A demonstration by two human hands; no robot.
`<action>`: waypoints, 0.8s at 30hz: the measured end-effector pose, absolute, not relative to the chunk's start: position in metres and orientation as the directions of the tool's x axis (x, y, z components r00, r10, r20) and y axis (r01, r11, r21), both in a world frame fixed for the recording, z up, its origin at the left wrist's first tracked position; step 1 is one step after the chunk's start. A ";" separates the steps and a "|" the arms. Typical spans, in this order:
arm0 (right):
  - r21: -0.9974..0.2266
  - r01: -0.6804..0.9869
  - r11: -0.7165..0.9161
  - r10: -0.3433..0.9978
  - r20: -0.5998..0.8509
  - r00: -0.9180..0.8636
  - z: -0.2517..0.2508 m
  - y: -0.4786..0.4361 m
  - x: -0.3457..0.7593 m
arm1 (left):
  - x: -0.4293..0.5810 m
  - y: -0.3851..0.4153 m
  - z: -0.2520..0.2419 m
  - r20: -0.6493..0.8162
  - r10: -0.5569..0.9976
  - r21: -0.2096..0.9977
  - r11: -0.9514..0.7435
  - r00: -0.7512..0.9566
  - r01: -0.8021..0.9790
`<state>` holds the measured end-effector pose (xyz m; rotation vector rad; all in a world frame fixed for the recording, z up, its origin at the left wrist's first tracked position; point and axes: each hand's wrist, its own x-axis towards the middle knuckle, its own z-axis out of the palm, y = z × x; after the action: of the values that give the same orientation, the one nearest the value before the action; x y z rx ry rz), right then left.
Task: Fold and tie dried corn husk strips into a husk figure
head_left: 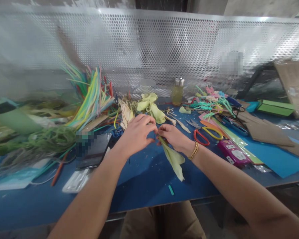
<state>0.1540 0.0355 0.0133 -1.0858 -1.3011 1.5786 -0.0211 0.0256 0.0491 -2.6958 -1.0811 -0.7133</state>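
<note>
A pale green corn husk [173,157] hangs down toward the table's front, its upper end pinched between the thumb and fingers of my right hand [173,136]. Close beside it, my left hand [138,132] has its fingers curled in toward the husk's pinched end; what lies between them is too small to make out. Behind my hands rests a bunch of yellow-green husks [151,106], with a drier, cream-coloured husk [126,116] to its left. Scissors [201,136] with one red and one yellow handle loop lie right of my right hand.
A bundle of coloured pipe cleaners [89,99] stands at the left behind a dark phone [94,152]. To the right are a purple case [233,152], blue paper [276,162] and brown paper [266,132]. A bottle [177,93] stands before the perforated metal screen [159,43].
</note>
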 end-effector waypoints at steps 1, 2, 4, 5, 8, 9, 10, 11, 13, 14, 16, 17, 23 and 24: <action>-0.985 -0.066 -0.158 0.943 -0.131 -0.307 0.014 0.035 0.154 | -0.020 0.025 0.049 0.485 0.604 0.016 -0.729 0.632 0.685; -0.984 -0.063 -0.165 0.942 -0.138 -0.305 0.015 0.035 0.155 | -0.019 0.024 0.049 0.487 0.596 -0.001 -0.730 0.638 0.683; -0.983 -0.046 -0.177 0.943 -0.156 -0.295 0.016 0.036 0.156 | -0.018 0.024 0.049 0.502 0.580 -0.015 -0.736 0.642 0.677; -0.982 -0.039 -0.183 0.943 -0.164 -0.290 0.016 0.036 0.156 | -0.018 0.025 0.049 0.509 0.573 -0.008 -0.743 0.643 0.669; -0.985 -0.030 -0.168 0.948 -0.153 -0.279 0.015 0.038 0.158 | -0.021 0.029 0.048 0.532 0.556 0.080 -0.783 0.638 0.616; -0.989 -0.026 -0.144 0.952 -0.131 -0.278 0.014 0.038 0.158 | -0.022 0.030 0.047 0.536 0.552 0.117 -0.798 0.638 0.591; -0.994 -0.016 -0.109 0.956 -0.101 -0.277 0.012 0.038 0.158 | -0.023 0.032 0.046 0.539 0.550 0.151 -0.808 0.638 0.569; -0.998 0.000 -0.068 0.957 -0.065 -0.282 0.010 0.038 0.157 | -0.023 0.033 0.046 0.542 0.551 0.179 -0.813 0.635 0.554; -0.999 0.033 0.022 0.946 0.010 -0.323 0.006 0.037 0.155 | -0.025 0.035 0.045 0.545 0.561 0.219 -0.812 0.622 0.541; -0.997 0.046 0.062 0.933 0.042 -0.357 0.004 0.036 0.154 | -0.025 0.036 0.045 0.548 0.572 0.236 -0.806 0.611 0.543; -0.990 0.068 0.120 0.902 0.080 -0.425 0.003 0.033 0.151 | -0.027 0.037 0.046 0.552 0.607 0.281 -0.781 0.571 0.558; -0.988 0.073 0.138 0.889 0.091 -0.449 0.003 0.032 0.150 | -0.028 0.037 0.047 0.548 0.634 0.315 -0.760 0.545 0.568; -0.973 0.093 0.212 0.839 0.133 -0.529 0.011 0.022 0.147 | -0.040 0.036 0.049 0.268 0.879 0.718 -0.456 0.395 0.526; -0.970 0.101 0.220 0.826 0.130 -0.549 0.012 0.021 0.148 | -0.042 0.036 0.047 0.184 0.901 0.790 -0.373 0.393 0.487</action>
<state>0.1476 0.0207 0.0121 -0.8580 -1.8271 1.3788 -0.0425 0.0360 0.0475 -3.0966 -1.8274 -1.2699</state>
